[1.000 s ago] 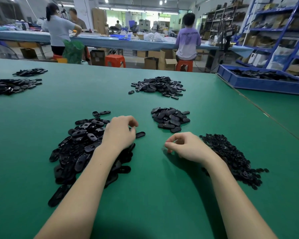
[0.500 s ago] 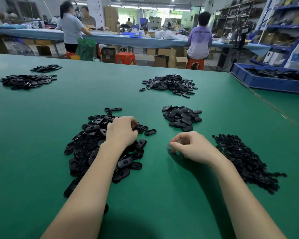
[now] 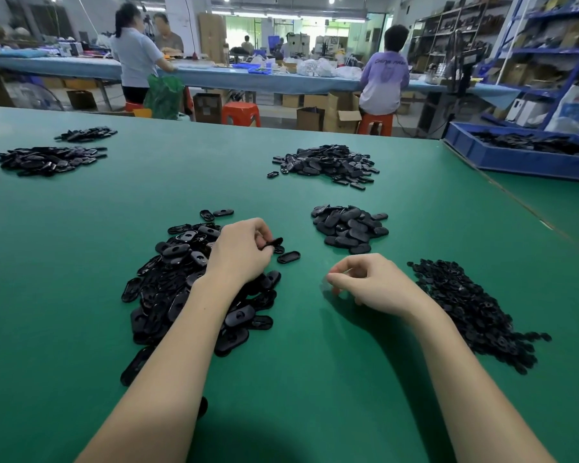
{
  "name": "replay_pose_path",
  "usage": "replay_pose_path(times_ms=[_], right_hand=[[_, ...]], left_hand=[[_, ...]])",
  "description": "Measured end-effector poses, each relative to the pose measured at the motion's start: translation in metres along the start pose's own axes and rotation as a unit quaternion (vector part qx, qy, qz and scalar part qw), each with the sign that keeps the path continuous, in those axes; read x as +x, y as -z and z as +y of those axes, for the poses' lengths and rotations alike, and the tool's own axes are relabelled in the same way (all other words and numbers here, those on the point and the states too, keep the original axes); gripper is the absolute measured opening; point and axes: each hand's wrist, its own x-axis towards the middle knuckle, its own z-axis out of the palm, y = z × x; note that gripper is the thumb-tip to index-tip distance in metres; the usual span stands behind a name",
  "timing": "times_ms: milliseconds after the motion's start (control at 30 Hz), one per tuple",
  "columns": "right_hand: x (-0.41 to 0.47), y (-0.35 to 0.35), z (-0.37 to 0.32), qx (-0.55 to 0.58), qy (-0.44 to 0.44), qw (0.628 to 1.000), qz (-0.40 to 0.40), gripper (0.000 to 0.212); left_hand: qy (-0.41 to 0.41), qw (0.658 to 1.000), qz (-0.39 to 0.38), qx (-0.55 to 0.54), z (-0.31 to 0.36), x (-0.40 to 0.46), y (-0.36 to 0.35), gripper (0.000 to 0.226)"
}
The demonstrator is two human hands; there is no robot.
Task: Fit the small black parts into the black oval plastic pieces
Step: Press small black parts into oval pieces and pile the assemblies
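Left hand (image 3: 239, 252) over the big heap of oval pieces (image 3: 168, 282) on the green table (image 3: 81, 228), fingers pinching one oval piece (image 3: 274, 242) at the heap's far edge; right hand (image 3: 371, 282) loosely curled, contents impossible to tell, just beside the pile of small parts (image 3: 468, 305).

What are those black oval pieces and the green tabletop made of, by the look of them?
The oval pieces look like moulded hard plastic, semi-glossy: light glints off their smooth rims, and all share one shape. The one in the left hand looks the same. The green table seems to be a matte rubbery or vinyl mat, showing only soft, dull reflections, though that is less certain.
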Motion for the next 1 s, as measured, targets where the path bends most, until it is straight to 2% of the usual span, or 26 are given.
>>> replay_pose_path(times_ms=[200,267,400,467,533,600,700,800,867,933,1000], right_hand=[[-0.002,0.011,-0.001,0.191,-0.037,0.979,0.053,0.025],[-0.003,0.017,-0.001,0.217,-0.046,0.973,0.059,0.026],[-0.007,0.032,0.008,0.204,-0.036,0.975,0.085,0.009],[-0.01,0.04,0.012,0.18,-0.037,0.979,0.09,0.005],[-0.013,0.048,0.016,0.163,-0.036,0.982,0.091,0.007],[-0.017,0.055,0.02,0.147,-0.034,0.985,0.079,0.006],[-0.023,0.064,0.02,0.107,-0.04,0.992,0.06,0.003],[-0.025,0.074,0.019,-0.063,-0.091,0.991,0.071,0.012],[-0.028,0.081,0.019,-0.218,-0.154,0.959,0.092,0.012],[-0.033,0.086,0.019,-0.271,-0.197,0.937,0.099,0.012],[-0.037,0.087,0.019,-0.271,-0.217,0.934,0.091,0.014]], left_hand=[[-0.164,0.985,-0.006,-0.056,0.04,-0.01,-0.008,0.022],[-0.208,0.976,-0.007,-0.06,0.053,-0.015,-0.016,0.018],[-0.242,0.966,-0.023,-0.086,0.069,-0.026,-0.03,0.014],[-0.214,0.965,-0.05,-0.146,0.077,-0.031,-0.036,0.019],[-0.129,0.955,-0.112,-0.241,0.084,-0.035,-0.039,0.026],[-0.032,0.931,-0.173,-0.319,0.089,-0.038,-0.042,0.024],[0.053,0.885,-0.194,-0.419,0.091,-0.041,-0.046,0.018],[0.108,0.848,-0.205,-0.477,0.093,-0.045,-0.049,0.019],[0.123,0.842,-0.206,-0.484,0.093,-0.045,-0.053,0.019],[0.126,0.843,-0.209,-0.48,0.093,-0.046,-0.056,0.019],[0.127,0.844,-0.211,-0.476,0.092,-0.046,-0.057,0.02]])
